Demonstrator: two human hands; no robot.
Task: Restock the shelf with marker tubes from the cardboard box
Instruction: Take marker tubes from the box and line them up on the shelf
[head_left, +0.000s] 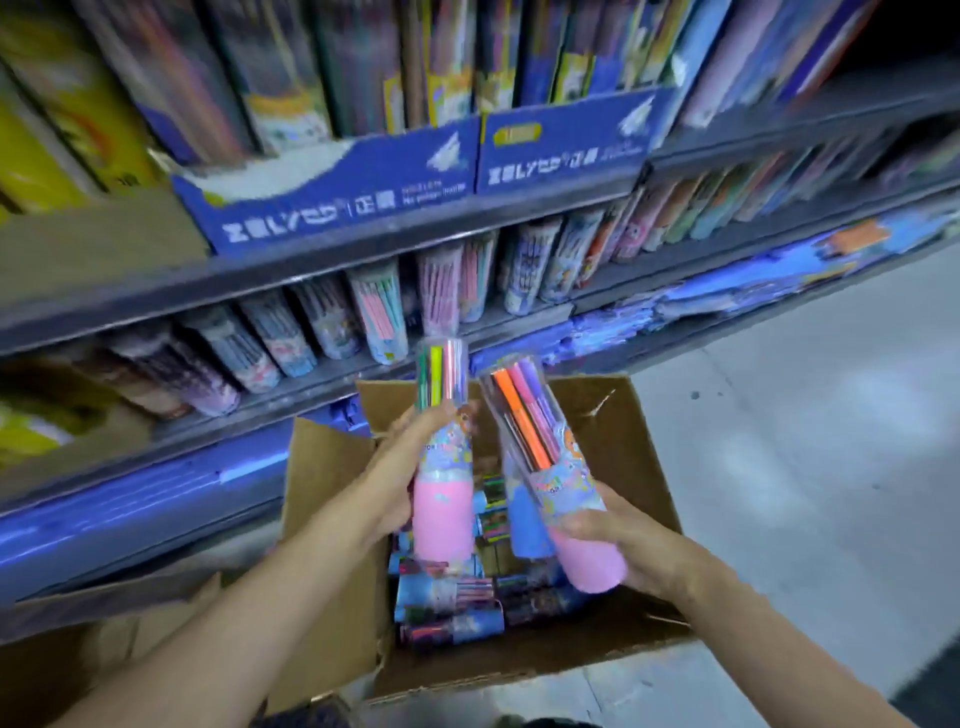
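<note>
Left hand (400, 467) grips 1 tube (442, 467); right hand (623, 540) grips 2 tubes (561, 483) above the box (639, 467), fingers curled round them.

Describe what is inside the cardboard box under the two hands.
The cardboard box holds more marker tubes lying flat in stacked rows. The raised tubes and hands hide part of them; the bottom cannot be seen.

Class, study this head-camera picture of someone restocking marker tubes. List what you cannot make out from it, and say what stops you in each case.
- Head view: print on the shelf tubes is lost to motion blur.
- How many tubes lie in the cardboard box: the left hand, right hand and the pink-based tubes they grip cover them.
- The blue-based tube is half hidden behind the right one.
- The shelf's ends are cut off by the frame edges.
</note>
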